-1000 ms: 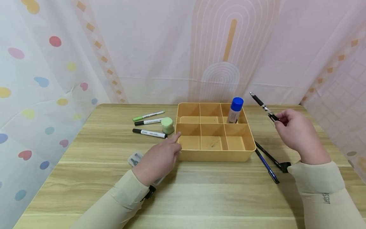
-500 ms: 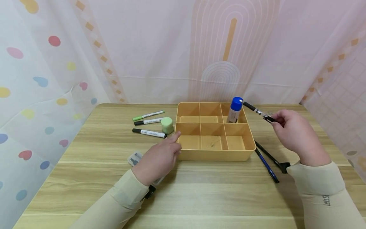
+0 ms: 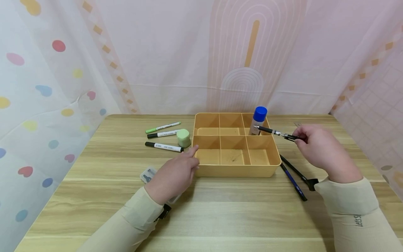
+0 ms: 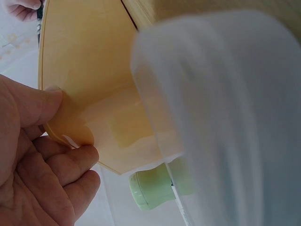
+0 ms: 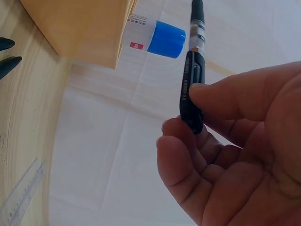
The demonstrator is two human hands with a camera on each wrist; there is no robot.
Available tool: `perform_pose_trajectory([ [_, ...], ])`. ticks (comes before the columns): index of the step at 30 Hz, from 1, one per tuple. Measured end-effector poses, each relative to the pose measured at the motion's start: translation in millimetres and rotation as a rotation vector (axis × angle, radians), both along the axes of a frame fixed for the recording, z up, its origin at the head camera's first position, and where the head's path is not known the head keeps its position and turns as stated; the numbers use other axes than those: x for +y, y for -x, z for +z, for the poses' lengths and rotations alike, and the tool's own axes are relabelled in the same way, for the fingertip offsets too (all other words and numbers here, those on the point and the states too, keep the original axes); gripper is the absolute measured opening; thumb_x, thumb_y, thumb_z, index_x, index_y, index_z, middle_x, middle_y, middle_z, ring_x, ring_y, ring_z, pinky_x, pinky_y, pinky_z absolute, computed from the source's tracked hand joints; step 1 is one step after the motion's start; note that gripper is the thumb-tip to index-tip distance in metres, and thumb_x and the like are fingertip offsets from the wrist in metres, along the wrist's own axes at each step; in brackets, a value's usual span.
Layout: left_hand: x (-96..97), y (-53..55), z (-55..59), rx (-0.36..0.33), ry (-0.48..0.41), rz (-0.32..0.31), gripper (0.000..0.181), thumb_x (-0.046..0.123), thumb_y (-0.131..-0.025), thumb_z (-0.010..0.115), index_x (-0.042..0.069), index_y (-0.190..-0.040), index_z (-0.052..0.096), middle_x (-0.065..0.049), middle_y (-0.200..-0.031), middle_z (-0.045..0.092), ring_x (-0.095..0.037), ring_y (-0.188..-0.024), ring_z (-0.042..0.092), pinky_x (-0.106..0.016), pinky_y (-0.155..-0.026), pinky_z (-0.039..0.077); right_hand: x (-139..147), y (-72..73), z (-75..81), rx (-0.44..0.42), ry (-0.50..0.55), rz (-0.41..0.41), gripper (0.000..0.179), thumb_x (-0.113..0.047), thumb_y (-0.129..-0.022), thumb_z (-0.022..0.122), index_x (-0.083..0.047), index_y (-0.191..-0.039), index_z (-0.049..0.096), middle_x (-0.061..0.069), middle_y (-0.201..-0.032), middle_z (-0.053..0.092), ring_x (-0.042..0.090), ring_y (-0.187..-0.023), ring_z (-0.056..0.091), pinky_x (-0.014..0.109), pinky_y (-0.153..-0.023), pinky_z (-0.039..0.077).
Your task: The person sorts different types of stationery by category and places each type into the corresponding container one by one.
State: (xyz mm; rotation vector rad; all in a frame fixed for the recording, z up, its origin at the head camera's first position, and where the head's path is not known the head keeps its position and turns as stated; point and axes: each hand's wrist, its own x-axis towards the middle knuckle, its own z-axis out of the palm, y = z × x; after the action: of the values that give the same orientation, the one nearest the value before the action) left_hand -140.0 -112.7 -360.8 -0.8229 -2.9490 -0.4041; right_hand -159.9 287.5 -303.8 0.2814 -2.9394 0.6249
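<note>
In the head view, a yellow storage box (image 3: 237, 171) with several compartments stands on the table. My left hand (image 3: 176, 171) holds its near left corner, thumb on the front wall and fingers around the side in the left wrist view. My right hand (image 3: 324, 150) pinches a black clear-barrelled ballpoint pen (image 3: 276, 133) by its clip end. The pen lies nearly level above the box's right side, its tip overlapping a blue-capped glue stick (image 3: 260, 114) in the head view. That glue stick stands upright in the back right compartment.
Left of the box lie a green pen (image 3: 163, 127), two black-and-white markers (image 3: 167, 147) and a light green lobed object (image 3: 183, 138). A clear case (image 3: 148, 174) is partly under my left hand. Blue (image 3: 294, 182) and black pens (image 3: 294, 167) lie right; a clear ruler (image 5: 21, 193) shows in the right wrist view.
My right hand has tipped the pen from pointing up and left to nearly level, bringing its tip leftward and down over the box. My left hand stays at the box corner.
</note>
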Motion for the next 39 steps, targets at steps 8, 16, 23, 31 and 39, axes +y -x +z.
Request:
perform_pose_trajectory([
  [8,-1.3,0.6,-1.0,0.005,-0.004,-0.002,0.022,0.014,-0.107,0.059,0.013,-0.088,0.068,-0.017,-0.161,0.050,-0.036,-0.144,0.055,-0.051,-0.111,0.053,-1,1.5,0.3,-0.071,-0.039,0.016,0.013,-0.004,-0.098,0.062,0.001,-0.107,0.070,0.017,-0.098,0.070,0.028,-0.084,0.064,0.045,-0.075,0.052],
  [16,-1.0,0.6,-0.8,0.003,-0.003,-0.001,0.020,0.015,-0.107,0.059,0.012,-0.090,0.070,-0.017,-0.161,0.050,-0.036,-0.144,0.055,-0.052,-0.111,0.053,-7,1.6,-3.5,-0.127,-0.060,0.009,0.016,-0.005,-0.100,0.061,0.002,-0.109,0.072,0.020,-0.106,0.070,0.030,-0.088,0.064,0.048,-0.077,0.054],
  [23,-1.5,0.6,-0.9,0.013,0.002,-0.005,0.021,0.015,-0.107,0.059,0.012,-0.089,0.069,-0.016,-0.160,0.051,-0.035,-0.144,0.055,-0.051,-0.111,0.054,-11,2.7,-7.7,-0.116,-0.095,0.021,0.020,-0.004,-0.100,0.058,0.004,-0.113,0.072,0.026,-0.117,0.069,0.043,-0.107,0.067,0.062,-0.093,0.054],
  [31,-1.5,0.3,-0.6,0.015,0.009,-0.002,0.020,0.015,-0.107,0.058,0.011,-0.092,0.071,-0.015,-0.160,0.051,-0.034,-0.145,0.054,-0.050,-0.112,0.053,-18,4.1,-11.7,-0.075,-0.109,0.045,0.017,0.000,-0.098,0.060,0.005,-0.109,0.073,0.024,-0.113,0.071,0.045,-0.110,0.066,0.063,-0.097,0.053],
  [39,-1.5,0.5,-1.8,-0.001,0.002,0.002,0.020,0.015,-0.108,0.057,0.011,-0.094,0.071,-0.016,-0.161,0.050,-0.035,-0.145,0.054,-0.051,-0.112,0.052,-21,4.0,-13.6,-0.043,-0.105,0.063,0.013,0.002,-0.097,0.063,0.005,-0.105,0.073,0.021,-0.106,0.071,0.041,-0.106,0.064,0.061,-0.095,0.054],
])
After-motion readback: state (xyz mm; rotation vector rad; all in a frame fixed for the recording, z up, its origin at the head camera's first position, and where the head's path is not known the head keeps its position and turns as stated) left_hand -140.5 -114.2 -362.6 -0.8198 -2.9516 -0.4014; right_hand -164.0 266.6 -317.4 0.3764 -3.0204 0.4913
